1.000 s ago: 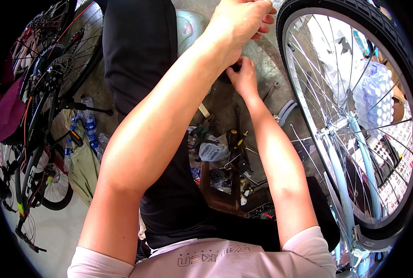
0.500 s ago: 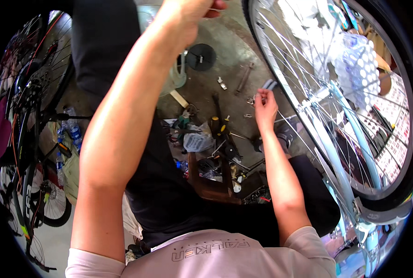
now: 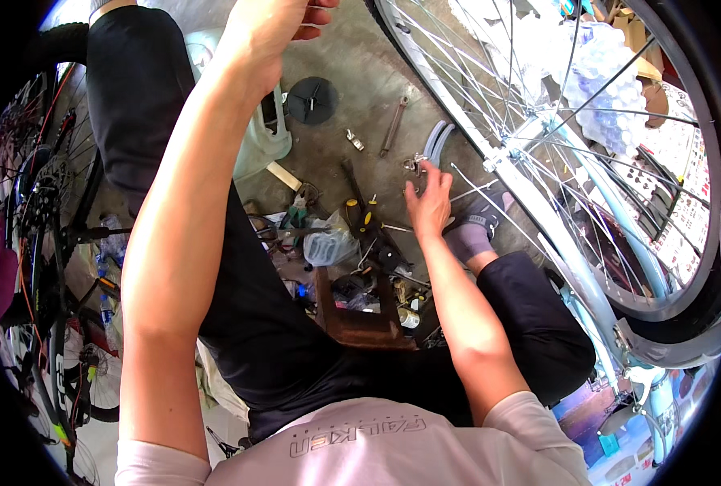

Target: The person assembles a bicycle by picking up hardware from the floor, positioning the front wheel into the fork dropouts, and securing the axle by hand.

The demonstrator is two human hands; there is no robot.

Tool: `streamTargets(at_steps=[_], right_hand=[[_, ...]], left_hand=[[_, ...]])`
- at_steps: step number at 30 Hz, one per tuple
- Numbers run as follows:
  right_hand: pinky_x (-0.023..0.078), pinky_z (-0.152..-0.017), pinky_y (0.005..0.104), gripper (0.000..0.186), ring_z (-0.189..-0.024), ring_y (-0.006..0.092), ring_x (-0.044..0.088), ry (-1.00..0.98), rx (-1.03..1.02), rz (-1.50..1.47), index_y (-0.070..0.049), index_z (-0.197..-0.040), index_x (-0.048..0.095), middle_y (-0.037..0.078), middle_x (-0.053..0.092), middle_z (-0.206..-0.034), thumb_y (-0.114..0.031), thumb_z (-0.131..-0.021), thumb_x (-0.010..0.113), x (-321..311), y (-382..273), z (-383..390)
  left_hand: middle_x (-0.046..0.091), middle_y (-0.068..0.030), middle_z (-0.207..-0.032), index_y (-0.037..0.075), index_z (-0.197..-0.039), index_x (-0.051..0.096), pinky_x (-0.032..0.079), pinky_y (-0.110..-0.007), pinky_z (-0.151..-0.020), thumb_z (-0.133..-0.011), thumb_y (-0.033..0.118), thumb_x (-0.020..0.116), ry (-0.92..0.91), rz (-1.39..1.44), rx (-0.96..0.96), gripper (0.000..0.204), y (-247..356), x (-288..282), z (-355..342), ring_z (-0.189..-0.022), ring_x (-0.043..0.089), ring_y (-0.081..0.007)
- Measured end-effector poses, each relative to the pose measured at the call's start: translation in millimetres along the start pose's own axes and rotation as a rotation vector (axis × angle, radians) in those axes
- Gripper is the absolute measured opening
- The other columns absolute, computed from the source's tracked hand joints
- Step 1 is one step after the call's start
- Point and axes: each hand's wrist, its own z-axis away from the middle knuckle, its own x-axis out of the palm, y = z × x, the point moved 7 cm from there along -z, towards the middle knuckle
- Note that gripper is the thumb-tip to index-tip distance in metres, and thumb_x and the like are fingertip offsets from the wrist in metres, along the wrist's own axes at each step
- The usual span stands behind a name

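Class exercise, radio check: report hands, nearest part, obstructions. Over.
Left hand partly out of frame, grip unclear. Right hand open beside grey-blue levers, contact unclear. Bicycle wheel close on the right.

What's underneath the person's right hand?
Just past the fingers of the right hand, a small silvery metal part and two curved grey-blue pieces show on the floor. Whatever lies directly beneath the palm is covered, so that cannot be seen.
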Motion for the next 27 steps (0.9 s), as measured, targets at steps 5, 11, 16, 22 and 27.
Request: streamTargets(at_steps=[5, 11, 16, 22, 27], right_hand=[[0.051, -0.073, 0.0468, 0.023, -0.088, 0.0358, 0.064, -0.042, 0.153, -0.061, -0.008, -0.105, 0.057, 0.015, 0.061, -0.1, -0.012, -0.085, 0.067, 19, 29, 16], [0.052, -0.078, 0.0446, 0.031, -0.084, 0.0314, 0.069, -0.004, 0.625, -0.176, -0.007, -0.107, 0.059, 0.01, 0.07, -0.086, -0.022, -0.083, 0.072, 47, 82, 57], [0.051, -0.077, 0.0444, 0.037, -0.084, 0.0325, 0.068, 0.014, 0.623, -0.27, -0.006, -0.11, 0.059, 0.011, 0.069, -0.085, -0.029, -0.084, 0.073, 56, 87, 52], [0.051, -0.077, 0.0437, 0.047, -0.084, 0.0317, 0.069, 0.142, 0.554, -0.223, -0.003, -0.111, 0.06, 0.012, 0.07, -0.085, -0.038, -0.084, 0.075, 45, 66, 24], [0.054, -0.076, 0.0416, 0.041, -0.082, 0.0302, 0.071, 0.01, 0.691, -0.434, -0.001, -0.1, 0.07, 0.014, 0.074, -0.086, -0.036, -0.082, 0.078, 64, 68, 3]], left_hand=[[0.062, 0.0018, -0.079, 0.005, -0.096, 0.068, 0.043, -0.024, -0.06, -0.098, 0.022, 0.059, -0.011, -0.031, 0.012, 0.02, -2, 4, -2, -0.066, 0.055, -0.008], [0.062, 0.0014, -0.077, 0.005, -0.094, 0.069, 0.043, -0.024, -0.06, -0.097, 0.021, 0.06, 0.014, -0.064, 0.015, 0.018, 0, 3, 0, -0.066, 0.057, -0.0084], [0.063, 0.0012, -0.078, 0.005, -0.094, 0.069, 0.043, -0.024, -0.06, -0.098, 0.021, 0.06, 0.015, -0.066, 0.002, 0.019, 1, 3, 0, -0.066, 0.057, -0.0085], [0.062, 0.0012, -0.078, 0.005, -0.093, 0.069, 0.043, -0.024, -0.061, -0.098, 0.021, 0.061, 0.033, -0.09, 0.01, 0.019, 2, 0, 2, -0.066, 0.056, -0.0083], [0.062, 0.0013, -0.078, 0.005, -0.092, 0.07, 0.043, -0.025, -0.062, -0.098, 0.022, 0.061, 0.03, -0.096, -0.018, 0.02, 1, 6, 2, -0.067, 0.056, -0.0087]])
